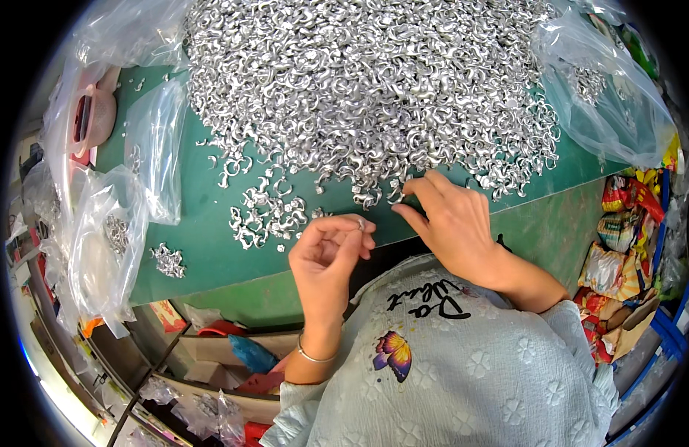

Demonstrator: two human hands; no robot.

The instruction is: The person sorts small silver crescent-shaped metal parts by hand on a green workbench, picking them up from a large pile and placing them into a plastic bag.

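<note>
A big heap of small, curved silvery metal pieces (359, 89) covers the far part of the green table. My left hand (322, 261) is raised in front of the table edge, closed, with a tiny silvery metal piece (361, 224) pinched between thumb and forefinger. At the heap's near edge, my right hand (460, 227) has its thumb and forefinger closed around another curved metal piece (395, 197). Left of centre lies a loose cluster of similar pieces (266, 216). Farther left is a smaller, tight pile of them (168, 261).
Clear plastic bags (106, 238) with some metal pieces hang over the table's left side. Another clear bag (609, 112) lies at the right. A pink basket (97, 119) stands at the far left. Below are shelves (233, 343) with bags; colourful packets (624, 246) are stacked at right.
</note>
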